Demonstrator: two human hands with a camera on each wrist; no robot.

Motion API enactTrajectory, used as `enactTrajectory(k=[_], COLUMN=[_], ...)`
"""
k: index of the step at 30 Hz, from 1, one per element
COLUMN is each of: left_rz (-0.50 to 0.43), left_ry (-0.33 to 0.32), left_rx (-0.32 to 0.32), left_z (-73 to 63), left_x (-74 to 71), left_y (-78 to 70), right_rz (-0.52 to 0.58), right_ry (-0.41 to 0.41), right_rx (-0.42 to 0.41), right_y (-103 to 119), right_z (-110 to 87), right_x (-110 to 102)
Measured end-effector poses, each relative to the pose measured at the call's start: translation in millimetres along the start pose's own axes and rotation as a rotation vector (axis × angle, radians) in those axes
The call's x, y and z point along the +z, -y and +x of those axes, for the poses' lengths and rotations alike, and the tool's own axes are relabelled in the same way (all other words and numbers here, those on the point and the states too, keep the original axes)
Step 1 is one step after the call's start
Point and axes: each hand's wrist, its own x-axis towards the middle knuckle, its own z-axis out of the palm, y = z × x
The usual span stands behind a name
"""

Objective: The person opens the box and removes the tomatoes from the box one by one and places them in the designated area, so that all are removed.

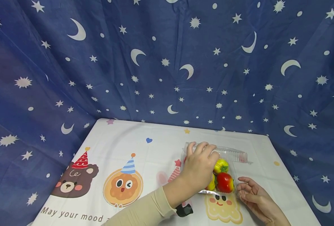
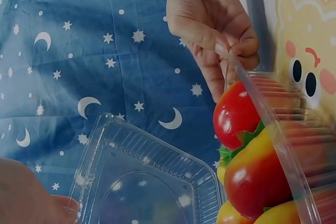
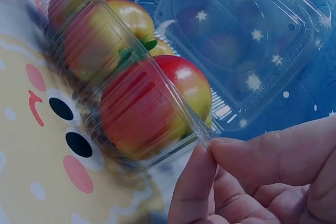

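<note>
A clear plastic clamshell box [image 1: 232, 175] stands on the table with its transparent lid [image 2: 152, 153] raised at the far side. Inside lie several glossy red and yellow fruits [image 3: 157, 106] with green leafy tops; their exact kind is unclear. My left hand [image 1: 199, 164] reaches over the box with bent fingers. In the left wrist view it holds the lid's edge, though most fingertips are hidden. At the near right corner, my right hand [image 1: 254, 197] pinches the box rim between thumb and forefinger, as the right wrist view shows closely.
The white tablecloth [image 1: 161, 150] carries printed cartoon figures and lettering. A blue curtain [image 1: 167, 62] with moons and stars hangs behind the table and along its sides. Below my left wrist shows a small black object [image 1: 184, 211], partly covered by the sleeve.
</note>
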Motion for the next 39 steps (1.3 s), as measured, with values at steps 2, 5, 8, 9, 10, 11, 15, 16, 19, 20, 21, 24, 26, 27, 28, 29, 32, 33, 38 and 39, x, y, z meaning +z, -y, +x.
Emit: enactTrajectory(k=[2,5,8,9,10,11,15,16,19,20,21,24,26,27,28,29,32,33,38,39], left_rz=[-0.002,-0.005,-0.005,-0.002,0.002,0.004,0.003,-0.004,-0.015,-0.022,-0.024,-0.051,-0.081,-0.093,-0.115,-0.129,-0.18,-0.2,-0.326,-0.365], left_ry=[0.018,0.031,0.026,0.021,0.015,0.011,-0.016,-0.023,-0.037,-0.036,-0.034,-0.019,-0.014,-0.014,-0.011,-0.01,0.0,0.004,0.035,0.047], left_rx=[-0.001,-0.006,-0.017,-0.022,-0.027,-0.034,-0.053,-0.056,-0.061,-0.063,-0.067,-0.088,-0.104,-0.11,-0.118,-0.124,-0.143,-0.15,-0.182,-0.193], left_z=[0.4,0.8,1.6,2.1,2.6,3.2,5.4,5.8,6.7,7.0,7.4,9.5,12.1,13.6,15.3,16.9,21.5,23.0,29.0,29.9], left_x=[-0.9,-2.0,-3.1,-3.3,-3.6,-3.9,-5.0,-5.2,-6.2,-6.6,-7.3,-9.1,-9.4,-9.5,-9.4,-9.4,-9.9,-10.2,-11.7,-12.0], left_y=[1.0,1.9,3.2,3.8,4.5,5.4,8.7,9.6,12.4,13.7,15.3,21.8,27.3,30.1,32.9,35.6,43.3,45.7,57.2,59.5], right_rz=[-0.007,-0.015,-0.018,-0.022,-0.026,-0.029,-0.038,-0.037,-0.04,-0.038,-0.038,-0.048,-0.052,-0.054,-0.057,-0.059,-0.052,-0.051,-0.032,-0.03], right_ry=[-0.018,-0.054,-0.087,-0.096,-0.104,-0.111,-0.138,-0.145,-0.161,-0.162,-0.163,-0.158,-0.155,-0.156,-0.158,-0.161,-0.167,-0.167,-0.171,-0.17], right_rx=[0.013,0.042,0.069,0.073,0.077,0.079,0.089,0.093,0.097,0.096,0.092,0.077,0.073,0.073,0.074,0.076,0.086,0.088,0.09,0.087], right_y=[0.6,2.1,3.5,3.6,3.7,3.7,4.0,4.2,4.4,4.3,4.0,2.7,2.3,2.2,2.4,2.5,3.2,3.3,3.1,2.9], right_z=[0.3,0.7,0.9,1.0,1.0,1.0,1.8,1.9,2.4,2.6,2.7,3.5,3.9,4.0,4.0,3.9,3.3,3.1,3.0,3.0], right_x=[0.0,0.2,0.5,0.8,1.0,1.3,2.2,2.3,2.6,2.6,2.6,2.8,2.6,2.4,2.2,2.0,1.2,1.1,1.9,2.2])
